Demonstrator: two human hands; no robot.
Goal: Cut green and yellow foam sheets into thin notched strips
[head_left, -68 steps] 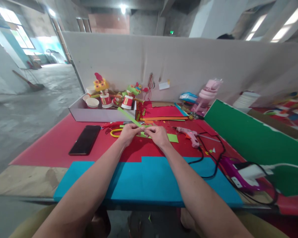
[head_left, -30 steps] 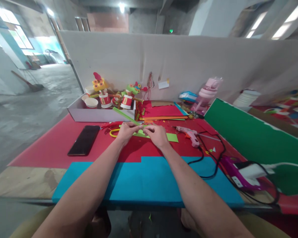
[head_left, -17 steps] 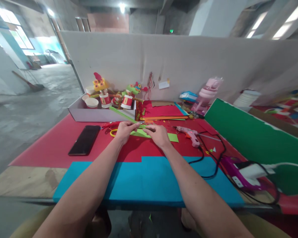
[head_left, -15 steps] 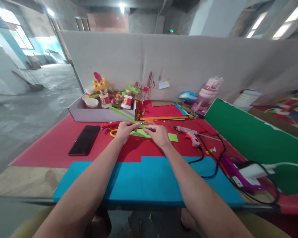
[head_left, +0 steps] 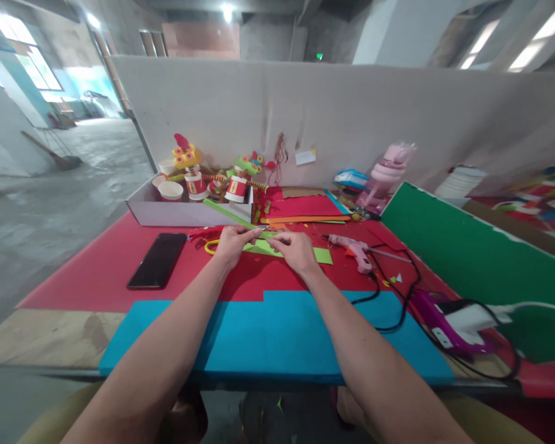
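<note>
A narrow light-green paper strip point(head_left: 226, 213) slants from the white box down to my hands above the table. My left hand point(head_left: 232, 245) pinches it between thumb and fingers. Close by on the right, my right hand point(head_left: 296, 250) has its thumb and fingertips pressed together on the strip's lower end. Beneath both hands lies a wider green paper piece point(head_left: 322, 256), partly covered. The yellow handle point(head_left: 210, 247) of what look like scissors shows beside my left hand; a metal tip shows by its fingertips, the rest hidden.
A black phone point(head_left: 158, 261) lies left of my arms. To the right are a pink glue gun point(head_left: 354, 250), its black cord and a purple power strip point(head_left: 444, 324). Behind, a white box point(head_left: 185, 214) holds paper-cup figures. A green board point(head_left: 481, 265) stands at the right.
Almost nothing differs. My right fingertips have shifted very slightly along the green strip; my left hand keeps its place.
</note>
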